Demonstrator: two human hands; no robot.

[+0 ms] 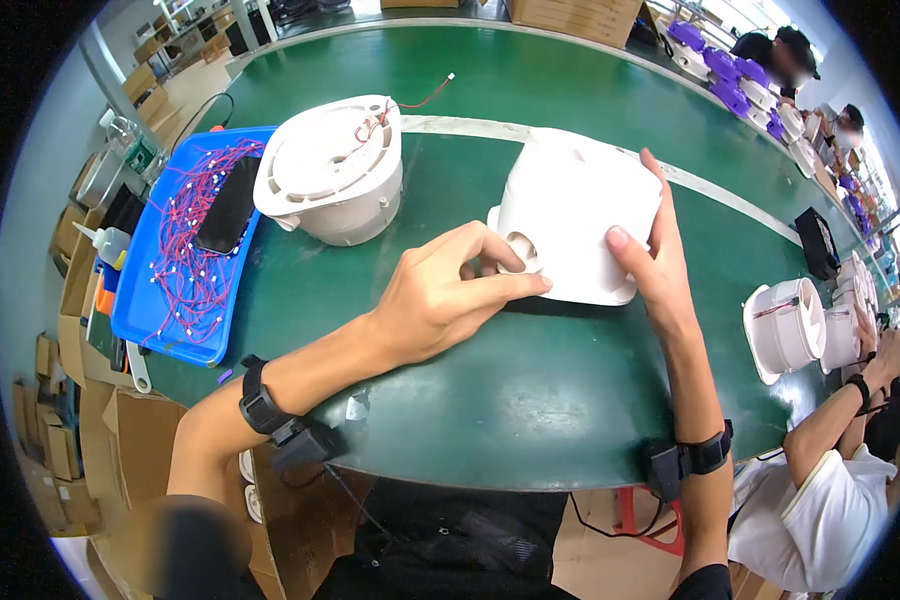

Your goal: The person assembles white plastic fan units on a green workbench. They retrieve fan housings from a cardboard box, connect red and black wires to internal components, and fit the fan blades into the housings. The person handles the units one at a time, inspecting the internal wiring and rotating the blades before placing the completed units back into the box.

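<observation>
Green tabletop (530,430): your right hand (667,268) holds the white tub (580,205) wide; your half-closed left hand (438,290) works at its hole (521,245), any pinch unclear. Next likely needs steadiness.

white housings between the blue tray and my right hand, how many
2: one white housing beside the blue tray, another white housing in the right hand, the left hand at its near edge; none seems hidden there.

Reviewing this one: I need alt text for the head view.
Left hand and right hand hold a white plastic shell at a green table, the left near its round opening. To its left are a second white shell and a blue tray of tangled wires with a black phone.
</observation>
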